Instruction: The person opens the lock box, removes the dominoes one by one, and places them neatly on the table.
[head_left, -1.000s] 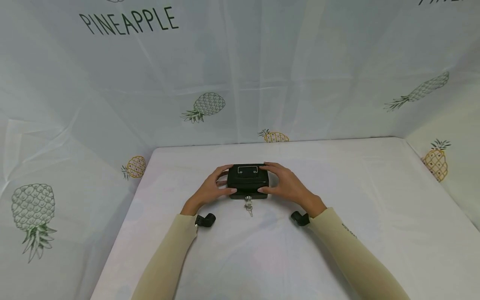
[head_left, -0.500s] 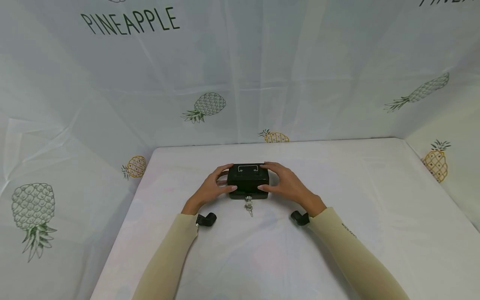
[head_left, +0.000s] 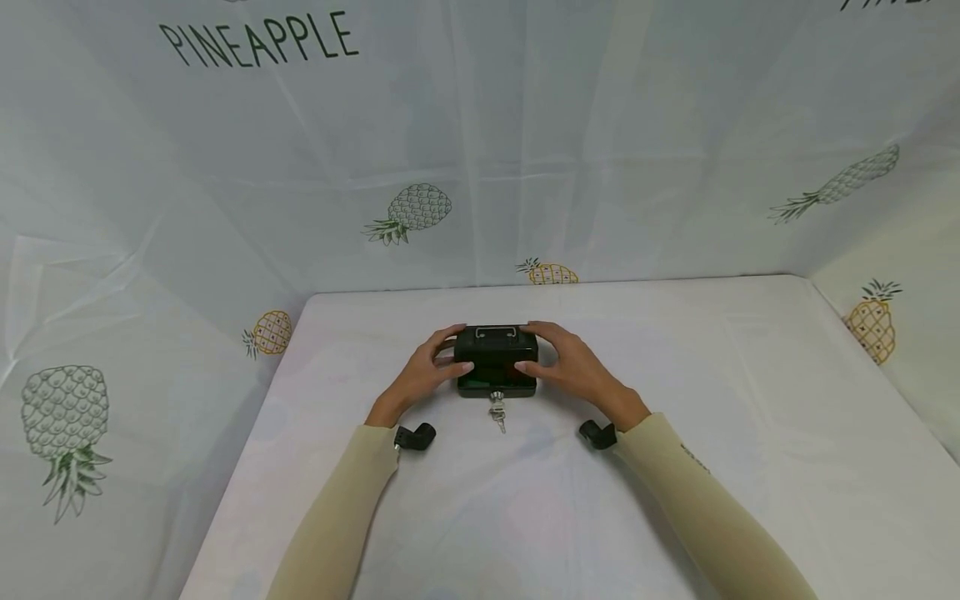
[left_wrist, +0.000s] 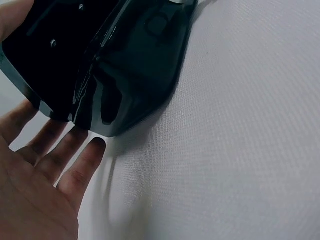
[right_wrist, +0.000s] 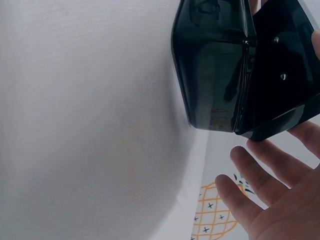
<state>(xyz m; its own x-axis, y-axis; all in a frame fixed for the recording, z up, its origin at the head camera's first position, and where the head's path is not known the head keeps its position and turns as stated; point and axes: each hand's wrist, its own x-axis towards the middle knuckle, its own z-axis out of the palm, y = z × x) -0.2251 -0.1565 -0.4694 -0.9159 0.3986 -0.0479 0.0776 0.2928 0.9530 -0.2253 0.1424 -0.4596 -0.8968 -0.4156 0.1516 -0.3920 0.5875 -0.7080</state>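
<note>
Left grip (head_left: 415, 380) and right grip (head_left: 579, 372) on black box lid (head_left: 497, 343), higher than before

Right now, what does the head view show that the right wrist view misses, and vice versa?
Only head: the keys at the front of the black box, the wire handle on its lid, and the beige right sleeve.
Only right wrist: what looks like the lid's underside, with two small studs.
Both: the black box, the right hand, the white tablecloth and a yellow pineapple print.
</note>
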